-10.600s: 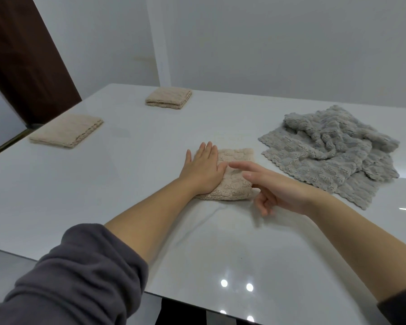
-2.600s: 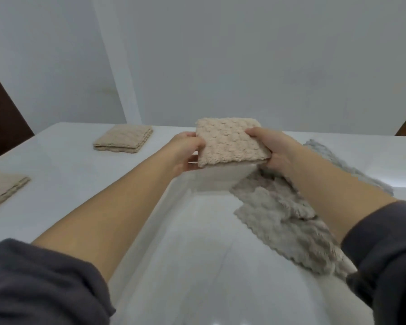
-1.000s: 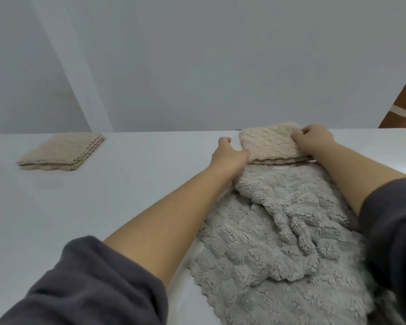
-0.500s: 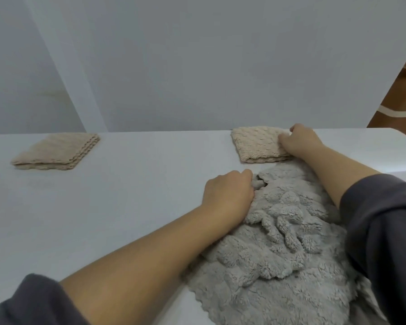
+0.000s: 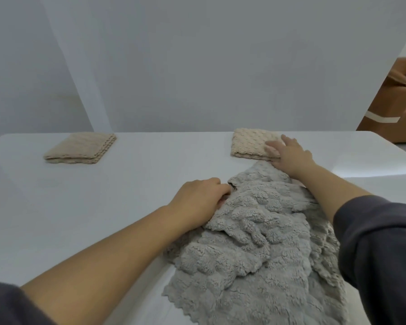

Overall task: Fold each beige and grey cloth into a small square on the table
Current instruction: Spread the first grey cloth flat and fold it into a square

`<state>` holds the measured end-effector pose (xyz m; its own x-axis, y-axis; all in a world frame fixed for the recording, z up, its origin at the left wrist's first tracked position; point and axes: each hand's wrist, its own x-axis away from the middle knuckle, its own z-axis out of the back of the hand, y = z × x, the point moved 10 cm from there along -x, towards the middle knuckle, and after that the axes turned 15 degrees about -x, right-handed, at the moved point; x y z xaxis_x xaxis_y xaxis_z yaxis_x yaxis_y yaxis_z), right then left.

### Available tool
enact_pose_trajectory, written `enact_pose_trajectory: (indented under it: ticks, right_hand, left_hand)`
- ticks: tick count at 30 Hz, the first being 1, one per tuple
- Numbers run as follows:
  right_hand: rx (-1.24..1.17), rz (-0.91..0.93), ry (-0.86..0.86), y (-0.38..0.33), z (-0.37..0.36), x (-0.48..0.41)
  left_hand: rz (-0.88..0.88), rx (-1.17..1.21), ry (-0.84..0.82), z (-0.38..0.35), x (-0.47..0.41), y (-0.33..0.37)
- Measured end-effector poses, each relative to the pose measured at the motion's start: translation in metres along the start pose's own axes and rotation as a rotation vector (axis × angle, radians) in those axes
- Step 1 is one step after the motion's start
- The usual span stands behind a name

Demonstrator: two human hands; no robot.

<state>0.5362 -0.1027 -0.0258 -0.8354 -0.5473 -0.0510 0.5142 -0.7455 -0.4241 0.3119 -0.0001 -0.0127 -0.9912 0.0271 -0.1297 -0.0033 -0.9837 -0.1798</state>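
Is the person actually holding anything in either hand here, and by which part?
The left hand grips the crumpled fluffy grey cloth at its left edge. The right hand lies flat on the folded beige cloth, gripping nothing.

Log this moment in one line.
left hand: gripping grey cloth | right hand: flat on folded beige cloth | grey: unfolded

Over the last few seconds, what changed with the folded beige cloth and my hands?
The folded beige textured cloth, held up in both hands earlier, was set down at the table's far edge. The left hand let go and drew back onto the crumpled grey fluffy cloth; the right hand opened flat on the beige one. The other folded beige square stayed put.
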Motion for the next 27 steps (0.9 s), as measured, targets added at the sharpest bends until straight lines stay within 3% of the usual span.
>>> enact_pose_trajectory:
  ticks: [4, 9, 16, 21, 27]
  right_hand:
    - [0.156, 0.171, 0.000, -0.022, -0.003, 0.010]
    - [0.287, 0.163, 0.151, -0.030, 0.009, 0.003]
    - [0.465, 0.120, 0.213, -0.019, 0.012, -0.012]
    - [0.123, 0.165, 0.249, -0.053, 0.003, 0.002]
    - [-0.119, 0.372, 0.042, -0.151, -0.047, 0.051]
  left_hand:
    - [-0.049, -0.008, -0.011, 0.000, 0.012, -0.002]
    - [-0.042, -0.074, -0.012, -0.004, 0.024, -0.043]
    - [0.062, -0.179, -0.023, -0.013, 0.038, -0.123]
    - [0.164, -0.236, -0.008, -0.017, 0.064, -0.170]
    - [0.254, -0.282, -0.029, -0.015, 0.108, -0.195]
